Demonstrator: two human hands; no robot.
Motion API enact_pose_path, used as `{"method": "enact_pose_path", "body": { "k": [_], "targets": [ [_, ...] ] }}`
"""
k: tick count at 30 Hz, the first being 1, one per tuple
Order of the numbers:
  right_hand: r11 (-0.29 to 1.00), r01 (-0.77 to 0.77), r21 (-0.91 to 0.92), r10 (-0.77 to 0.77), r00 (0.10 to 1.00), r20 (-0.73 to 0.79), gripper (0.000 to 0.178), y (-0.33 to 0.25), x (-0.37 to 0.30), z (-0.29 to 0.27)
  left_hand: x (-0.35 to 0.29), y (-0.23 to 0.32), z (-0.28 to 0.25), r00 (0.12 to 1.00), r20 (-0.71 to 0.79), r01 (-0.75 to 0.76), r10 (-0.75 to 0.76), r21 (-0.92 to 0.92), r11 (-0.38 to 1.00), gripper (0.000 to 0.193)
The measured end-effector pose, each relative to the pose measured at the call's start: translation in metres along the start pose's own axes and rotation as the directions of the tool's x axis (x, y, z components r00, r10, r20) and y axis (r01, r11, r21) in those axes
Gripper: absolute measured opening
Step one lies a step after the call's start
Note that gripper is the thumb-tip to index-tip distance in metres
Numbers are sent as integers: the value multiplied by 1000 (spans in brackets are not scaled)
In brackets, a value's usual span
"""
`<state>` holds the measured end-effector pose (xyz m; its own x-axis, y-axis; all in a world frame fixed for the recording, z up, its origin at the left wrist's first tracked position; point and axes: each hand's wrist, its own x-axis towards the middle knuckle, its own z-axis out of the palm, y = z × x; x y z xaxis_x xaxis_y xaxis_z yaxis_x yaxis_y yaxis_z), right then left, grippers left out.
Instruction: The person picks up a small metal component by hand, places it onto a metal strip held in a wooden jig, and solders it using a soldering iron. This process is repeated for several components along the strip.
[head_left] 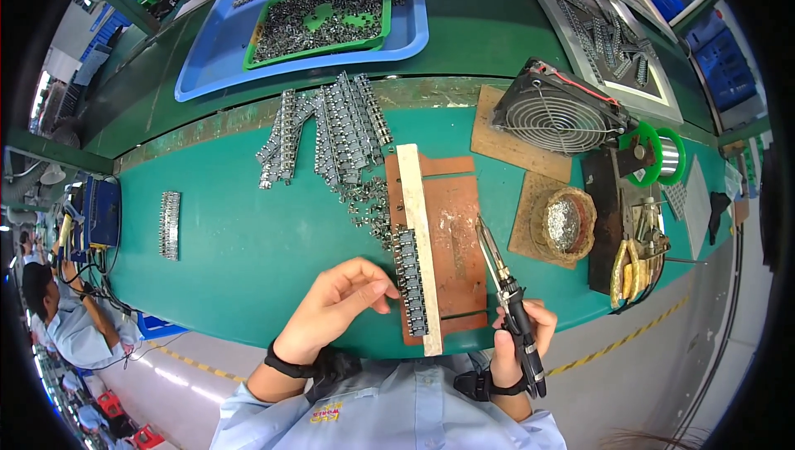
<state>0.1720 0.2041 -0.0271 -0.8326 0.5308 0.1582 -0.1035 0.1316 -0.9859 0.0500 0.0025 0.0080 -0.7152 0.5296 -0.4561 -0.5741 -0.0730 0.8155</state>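
Note:
My right hand (530,334) is wrapped round a black-handled soldering iron (515,309); its metal tip points up and away, over the brown board (455,243). My left hand (344,297) is curled beside a row of small black and metal parts (409,284), thumb and fingertips close together. Anything pinched there is hidden or too small to make out. The row lies along the left side of a pale wooden strip (420,239), which rests on the board. Loose small metal pieces (368,202) are scattered just beyond, below a heap of finished-looking metal strips (344,135).
A fan with a wire guard (551,115), a solder wire spool (669,156), a round dish (569,225) and yellow-handled pliers (628,272) stand at right. A blue tray (211,52) holds a green tray (323,54) of small parts. One strip (169,226) lies left.

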Motion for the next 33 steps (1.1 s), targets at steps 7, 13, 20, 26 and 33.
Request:
{"method": "enact_pose_path", "body": {
  "k": [7, 13, 20, 26, 33],
  "targets": [
    [1000, 23, -1, -23, 999, 31, 46, 7, -4, -7, 8, 35, -27, 902, -74, -174, 425, 839, 515, 5],
    [999, 41, 26, -41, 999, 16, 44, 6, -3, -5, 31, 35, -24, 859, 81, -263, 505, 917, 300, 9],
    [996, 54, 67, -56, 998, 31, 41, 4, -2, -6, 21, 34, -13, 853, 109, -200, 511, 971, 128, 8],
    [994, 69, 85, -72, 997, 25, 39, 5, -2, -6, -9, 35, -6, 931, -81, -168, 357, 771, 614, 10],
    [995, 85, 61, -87, 995, 39, 38, 3, 0, -4, -25, 10, -2, 1000, -12, -9, 10, 37, 999, 14]
  ]
}}
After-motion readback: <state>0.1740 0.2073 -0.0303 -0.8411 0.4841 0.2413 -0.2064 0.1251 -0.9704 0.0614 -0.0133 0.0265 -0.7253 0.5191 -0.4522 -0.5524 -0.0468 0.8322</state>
